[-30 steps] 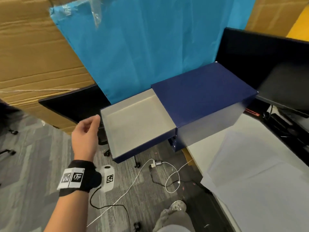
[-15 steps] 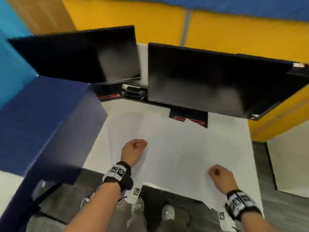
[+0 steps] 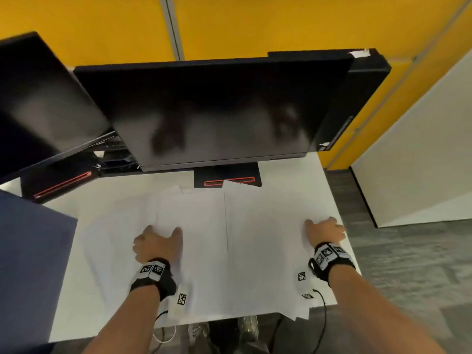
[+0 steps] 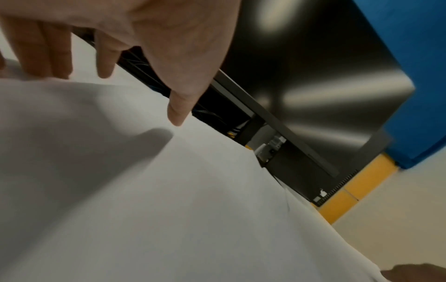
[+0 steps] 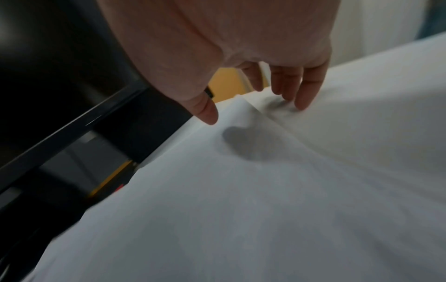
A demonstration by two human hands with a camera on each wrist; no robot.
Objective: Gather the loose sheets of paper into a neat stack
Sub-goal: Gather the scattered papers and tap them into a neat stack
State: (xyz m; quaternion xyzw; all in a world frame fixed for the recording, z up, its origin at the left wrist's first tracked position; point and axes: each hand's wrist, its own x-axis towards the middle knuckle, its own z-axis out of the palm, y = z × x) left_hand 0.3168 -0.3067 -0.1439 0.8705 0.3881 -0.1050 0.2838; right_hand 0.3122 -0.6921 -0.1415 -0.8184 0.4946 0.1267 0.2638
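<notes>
Several loose white sheets (image 3: 204, 226) lie overlapping across the white table (image 3: 324, 180), some hanging over its front edge. My left hand (image 3: 159, 242) rests on the sheets left of centre with straight fingers; its fingertips (image 4: 48, 66) sit behind a raised paper edge, and the thumb points down just above the paper (image 4: 217, 190). My right hand (image 3: 323, 227) lies spread near the table's right edge. Its fingertips (image 5: 301, 101) press a ridge in the sheets (image 5: 265, 190), and the thumb hovers beside them. Neither hand holds anything.
A large dark monitor (image 3: 204, 111) stands right behind the sheets, its stand foot (image 3: 227, 178) touching them. A second monitor (image 3: 38, 111) is at the back left. A dark blue box (image 3: 30, 251) borders the table's left side, and a white panel (image 3: 421, 149) stands on the right.
The head view swung from the blue box to the desk. My left hand came from beside the box onto the paper. Both hands went from fists to spread fingers on the sheets.
</notes>
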